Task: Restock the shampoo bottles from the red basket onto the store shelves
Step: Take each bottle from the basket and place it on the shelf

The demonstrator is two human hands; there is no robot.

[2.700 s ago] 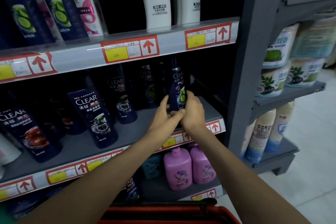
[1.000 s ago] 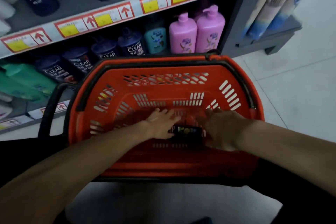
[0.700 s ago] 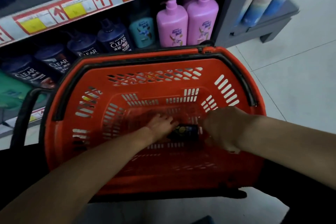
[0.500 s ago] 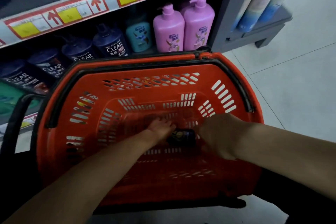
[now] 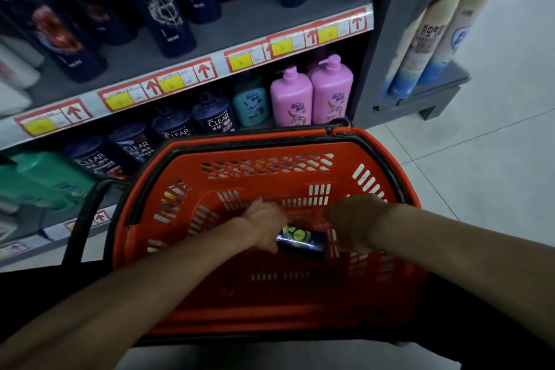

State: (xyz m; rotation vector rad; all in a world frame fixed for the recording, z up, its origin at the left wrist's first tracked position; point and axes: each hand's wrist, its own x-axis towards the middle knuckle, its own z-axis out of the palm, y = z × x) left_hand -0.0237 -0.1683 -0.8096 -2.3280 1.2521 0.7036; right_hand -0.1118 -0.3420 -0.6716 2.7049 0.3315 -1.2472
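Observation:
A red plastic basket (image 5: pixel 372 156) with black handles sits low in front of me, before the shelves. Inside it a dark blue shampoo bottle (image 5: pixel 301 240) with a green lime label lies on its side, raised a little off the floor of the basket. My left hand (image 5: pixel 264 227) grips its left end and my right hand (image 5: pixel 354 221) grips its right end. Both hands are down inside the basket. The grey middle shelf (image 5: pixel 240 24) above carries several upright dark blue bottles.
The bottom shelf holds dark blue pump bottles (image 5: pixel 214 114), a teal bottle (image 5: pixel 250 100), two pink pump bottles (image 5: pixel 312 93) and green bottles (image 5: pixel 39 180). A grey side rack (image 5: pixel 420 93) with tall spray cans (image 5: pixel 426 39) stands right. White tiled floor (image 5: pixel 480 159) lies right of the basket.
I moved from setting a bottle on the middle shelf down into the basket. Both hands closed on the lying bottle and it has lifted slightly. The view tilted up toward the shelves.

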